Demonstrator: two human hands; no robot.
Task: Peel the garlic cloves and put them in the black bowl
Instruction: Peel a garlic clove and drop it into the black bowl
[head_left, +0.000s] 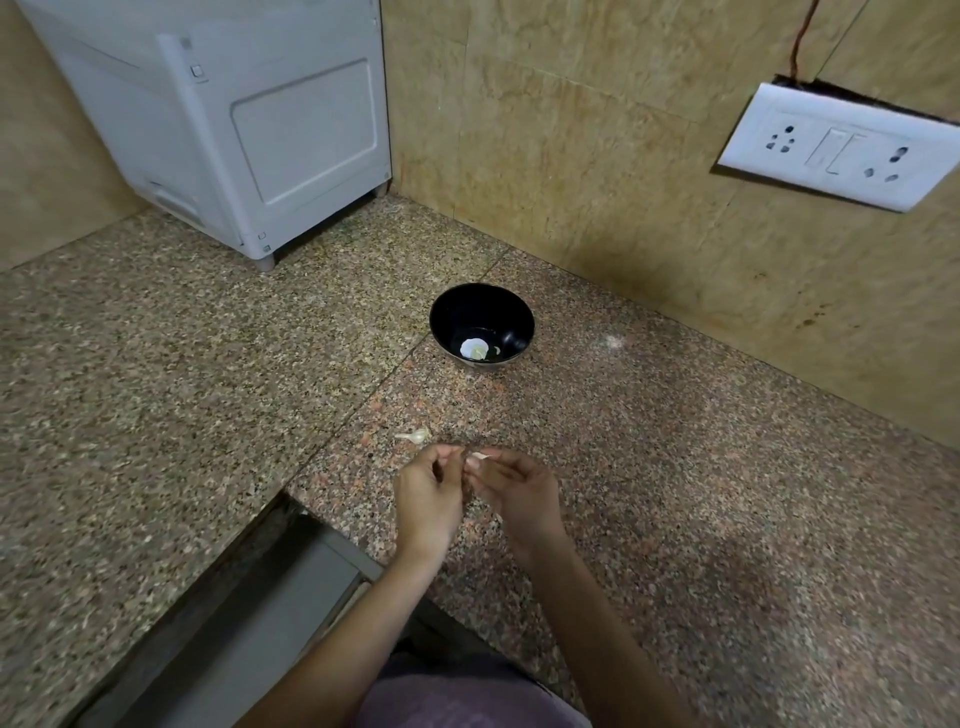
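Observation:
The black bowl (452, 312) stands on the granite counter near the back wall, with a pale peeled clove (474, 347) lying in its bottom. Below it, both hands meet over the counter. My right hand (514, 493) pinches a small garlic clove (479, 457) at its fingertips. My left hand (427, 496) has its fingers curled and its fingertips at the same clove. A loose unpeeled clove or piece of skin (415, 436) lies on the counter just above my left hand.
A white appliance (218, 119) stands at the back left corner. A white socket and switch plate (841, 148) hangs on the tiled wall at the right. The counter's inner edge and a grey drawer front (249, 597) run along the lower left.

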